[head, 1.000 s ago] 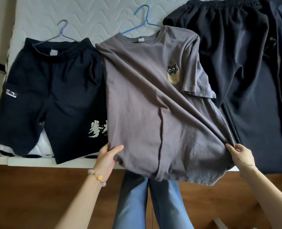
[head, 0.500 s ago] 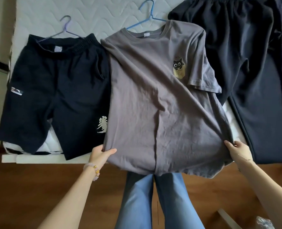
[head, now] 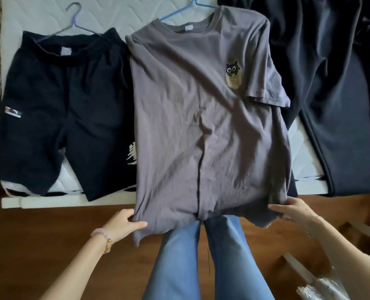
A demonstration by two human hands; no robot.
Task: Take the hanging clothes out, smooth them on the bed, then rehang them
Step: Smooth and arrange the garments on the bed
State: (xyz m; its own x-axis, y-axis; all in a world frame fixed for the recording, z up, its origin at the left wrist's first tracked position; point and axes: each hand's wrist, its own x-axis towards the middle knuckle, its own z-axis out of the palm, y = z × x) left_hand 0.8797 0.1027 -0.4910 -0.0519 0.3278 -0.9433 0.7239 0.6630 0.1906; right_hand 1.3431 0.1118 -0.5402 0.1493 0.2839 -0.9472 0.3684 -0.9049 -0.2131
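Note:
A grey T-shirt (head: pixel 201 109) with a small black cat print lies face up on the white mattress (head: pixel 114 11), still on a blue hanger (head: pixel 192 5). Its hem hangs over the near edge of the bed. My left hand (head: pixel 123 221) grips the hem's left corner. My right hand (head: pixel 292 208) pinches the hem's right corner, which is bunched. A long crease runs down the shirt's middle. Dark navy shorts (head: pixel 60 113) on a purple hanger (head: pixel 73 20) lie flat to the shirt's left.
Dark trousers (head: pixel 335 94) cover the bed's right side, partly under the shirt's sleeve. Wooden floor (head: pixel 28 245) lies below the bed edge. My legs in blue jeans (head: pixel 201 260) stand against the bed. Pale slats (head: pixel 298 267) and white fabric lie at the lower right.
Both hands have pulled the hem toward me and closer together. The shirt's lower part now lies straighter and its right corner is bunched in my right hand.

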